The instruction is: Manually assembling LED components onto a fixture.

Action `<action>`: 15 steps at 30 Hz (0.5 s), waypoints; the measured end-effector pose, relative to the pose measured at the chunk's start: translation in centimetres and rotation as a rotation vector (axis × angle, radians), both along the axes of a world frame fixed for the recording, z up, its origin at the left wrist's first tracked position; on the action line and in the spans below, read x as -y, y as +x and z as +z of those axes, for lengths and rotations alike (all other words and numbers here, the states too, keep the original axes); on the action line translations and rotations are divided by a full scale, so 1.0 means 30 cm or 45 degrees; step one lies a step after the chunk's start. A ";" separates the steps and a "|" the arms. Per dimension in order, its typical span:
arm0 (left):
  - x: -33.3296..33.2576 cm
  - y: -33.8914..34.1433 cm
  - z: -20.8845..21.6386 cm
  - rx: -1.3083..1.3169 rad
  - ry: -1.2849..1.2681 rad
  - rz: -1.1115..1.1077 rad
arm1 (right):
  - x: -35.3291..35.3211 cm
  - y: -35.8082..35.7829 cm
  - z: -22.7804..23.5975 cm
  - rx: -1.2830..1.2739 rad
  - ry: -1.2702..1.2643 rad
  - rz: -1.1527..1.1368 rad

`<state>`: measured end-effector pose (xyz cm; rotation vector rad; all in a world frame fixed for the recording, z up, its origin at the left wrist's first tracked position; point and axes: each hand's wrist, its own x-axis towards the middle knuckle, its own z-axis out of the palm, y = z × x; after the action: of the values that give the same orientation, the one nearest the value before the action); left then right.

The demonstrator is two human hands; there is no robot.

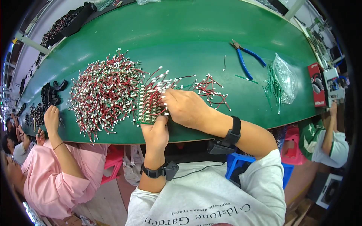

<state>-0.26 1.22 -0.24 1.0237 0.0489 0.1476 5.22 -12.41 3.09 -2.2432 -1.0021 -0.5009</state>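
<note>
My left hand grips the near edge of a green circuit board panel, which is lined with rows of white connectors. Red wires with white plug ends stand up from the panel and lean right. My right hand is closed at the panel's right side, its fingertips bent in among these wires; what they pinch is hidden. Just left of the panel lies a big heap of short red and black wires with white plugs. A smaller loose cluster of red wires is to the right of my right hand.
Blue-handled cutters lie on the green table at the right. Beyond them are green strips, a clear plastic bag and a red box. Black curved parts and a pink-clad person are at left.
</note>
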 end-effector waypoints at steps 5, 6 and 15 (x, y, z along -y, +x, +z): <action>0.017 0.031 0.051 -0.001 -0.228 0.217 | 0.080 0.088 0.033 -0.193 0.448 -0.090; 0.020 0.030 0.055 0.006 -0.153 0.244 | 0.092 0.109 0.024 -0.191 0.453 -0.095; 0.024 0.029 0.059 -0.009 -0.166 0.249 | 0.108 0.151 0.005 0.027 0.073 -0.304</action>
<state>0.61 0.50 1.54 0.8883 0.1636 0.3146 9.74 -15.64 3.25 -2.3220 -0.7232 -0.6492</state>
